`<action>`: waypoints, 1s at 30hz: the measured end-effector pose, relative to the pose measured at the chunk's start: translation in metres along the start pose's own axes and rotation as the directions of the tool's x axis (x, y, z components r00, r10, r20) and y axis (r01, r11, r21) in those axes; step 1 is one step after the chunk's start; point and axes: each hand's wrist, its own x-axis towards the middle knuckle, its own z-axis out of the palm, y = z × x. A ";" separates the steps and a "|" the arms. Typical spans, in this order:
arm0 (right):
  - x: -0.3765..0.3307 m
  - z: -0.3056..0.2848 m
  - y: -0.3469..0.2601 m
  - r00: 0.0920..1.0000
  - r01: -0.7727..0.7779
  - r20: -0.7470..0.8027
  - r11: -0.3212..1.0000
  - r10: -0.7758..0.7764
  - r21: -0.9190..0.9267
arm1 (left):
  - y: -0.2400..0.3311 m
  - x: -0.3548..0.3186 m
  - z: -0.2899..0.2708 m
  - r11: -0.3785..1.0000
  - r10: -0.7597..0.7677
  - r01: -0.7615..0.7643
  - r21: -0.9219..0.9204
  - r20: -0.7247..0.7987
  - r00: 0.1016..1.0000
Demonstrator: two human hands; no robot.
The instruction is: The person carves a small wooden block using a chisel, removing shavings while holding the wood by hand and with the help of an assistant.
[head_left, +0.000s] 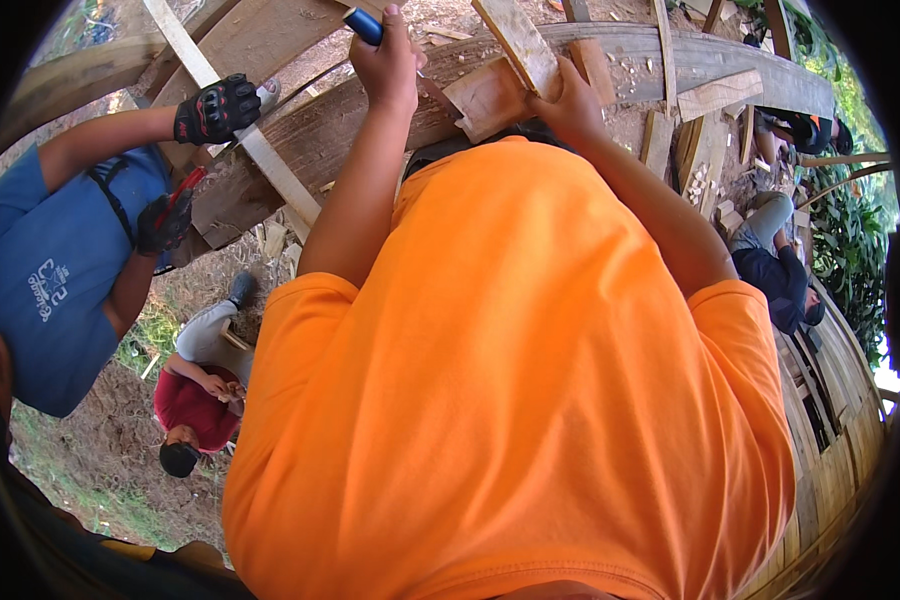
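Note:
My left hand [388,62] is closed around a blue-handled tool [363,25] whose metal blade points right toward a notched wooden block [485,97]. My right hand [570,105] presses on a pale plank [518,42] that stands on that block. Both lie on a wide curved timber beam [670,55] strewn with wood chips. My orange shirt [510,390] fills the lower middle and hides what lies beneath it.
At the left a co-worker in a blue shirt wears black gloves [215,108] and holds a red-handled tool [180,190] by a slanted lath [270,165]. A person in red [195,405] crouches below. Another person [780,275] sits at the right by curved planking [840,400].

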 end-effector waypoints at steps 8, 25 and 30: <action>-0.002 -0.001 0.019 0.999 0.025 -0.048 0.999 -0.024 0.028 | 0.062 -0.017 -0.002 0.982 -0.066 0.082 -0.169 0.102 0.993; -0.015 -0.012 0.036 0.979 0.038 -0.195 0.989 -0.065 -0.140 | -0.032 -0.066 -0.043 0.292 -0.362 -0.103 0.951 0.209 0.908; 0.000 -0.011 0.031 0.961 0.081 -0.242 0.975 -0.131 -0.206 | -0.054 -0.059 -0.063 0.578 -0.455 0.123 0.807 0.193 0.870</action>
